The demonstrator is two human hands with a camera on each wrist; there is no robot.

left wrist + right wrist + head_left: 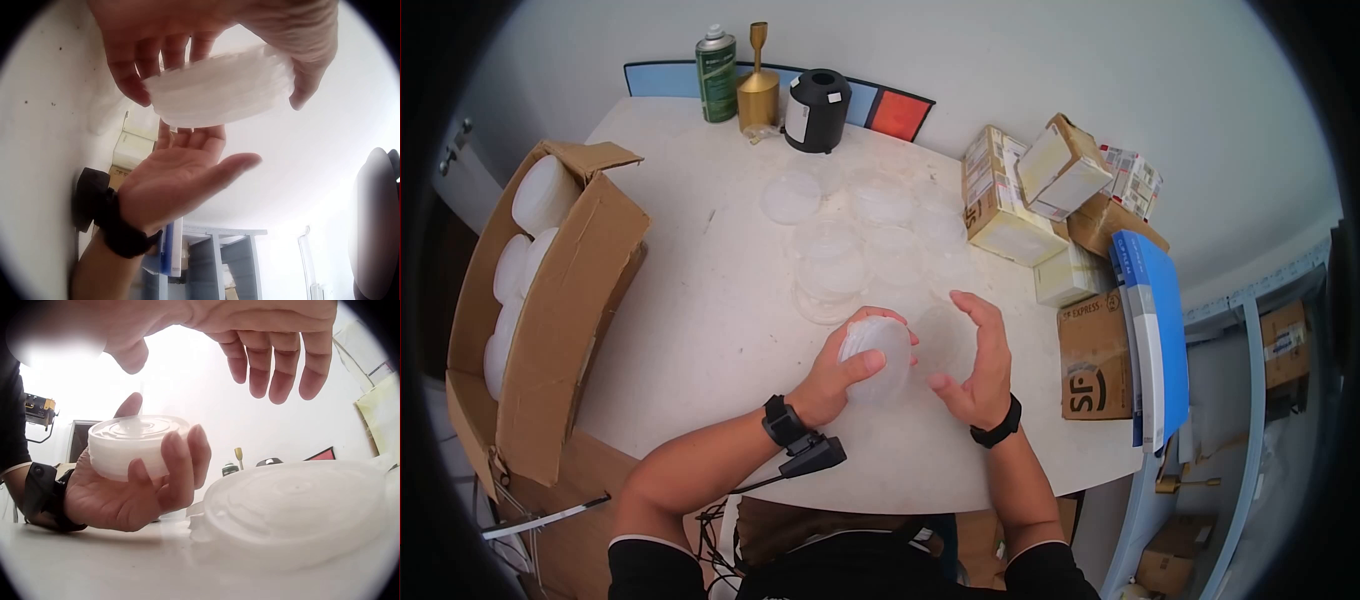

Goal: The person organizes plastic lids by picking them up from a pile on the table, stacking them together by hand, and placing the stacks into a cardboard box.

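Observation:
A short stack of translucent round plastic lids (pixel 880 355) is tilted in my left hand (pixel 828 380), above the front of the table. Thumb and fingers grip it from opposite sides; the right wrist view shows the ribbed side of the stack (pixel 128 453) and its flat top. My right hand (pixel 988 375) is held apart from it on the right, fingers and thumb spread with nothing between them. Beneath the right hand, another translucent lid stack (pixel 294 512) sits on the table. More clear lids (pixel 830 265) lie grouped farther back.
At the left, an open cardboard box (pixel 585 310) holds several white round tubs (pixel 545 195). A green spray can (pixel 717 75), a brass-coloured object (pixel 757 95) and a black cylinder (pixel 818 110) line the back. Small cartons (pixel 1010 200) and blue folders (pixel 1155 330) stand along the right side.

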